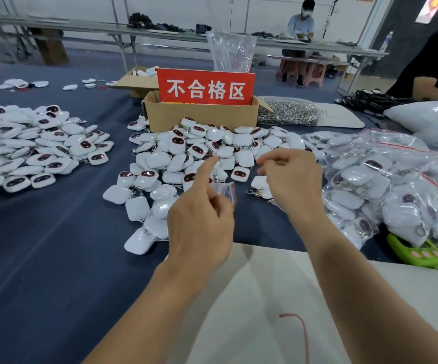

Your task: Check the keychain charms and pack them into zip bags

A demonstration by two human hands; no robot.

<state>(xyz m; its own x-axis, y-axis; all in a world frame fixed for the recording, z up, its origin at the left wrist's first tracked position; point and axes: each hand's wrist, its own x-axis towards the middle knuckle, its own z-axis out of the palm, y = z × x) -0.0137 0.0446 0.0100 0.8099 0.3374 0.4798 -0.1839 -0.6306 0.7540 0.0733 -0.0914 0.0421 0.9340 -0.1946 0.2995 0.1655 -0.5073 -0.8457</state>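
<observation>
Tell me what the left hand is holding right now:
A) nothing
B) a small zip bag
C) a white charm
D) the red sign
B: the left hand has its lower fingers curled round a small clear zip bag with a red strip, held above the charms on the table.
</observation>
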